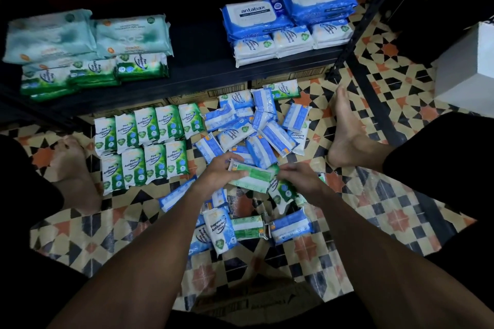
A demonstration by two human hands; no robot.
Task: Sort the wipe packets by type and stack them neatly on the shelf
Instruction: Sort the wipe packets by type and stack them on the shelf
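Nearest the person, on the patterned floor [387,208], lie a few loose packets: a blue Fragrance Free packet [217,230], a pale green one [247,227] just beside it on the right, and a blue one [290,227] further right.

Just beyond, both hands meet over the floor. The left hand [222,171] has its fingers curled round the left end of a green packet [251,173]. The right hand [299,176] grasps the packet's right end. The packet is held level between them, above a Pine packet [282,189] lying on the floor.

Farther out, left: green Pine packets [144,141] laid face up in two tidy rows, edges touching. Right of these: a blue heap [256,125] of packets, jumbled and overlapping. A bare foot [347,125] rests to the right of the heap, and another [69,160] to the left of the rows.

Farthest: the dark shelf [197,61]. Its left end carries large teal packs [80,35] with small green Pine stacks [93,72] in front. Its right end carries antabax packs [288,10] with small white-and-blue stacks [288,40] in front. A white box [467,61] stands at far right.
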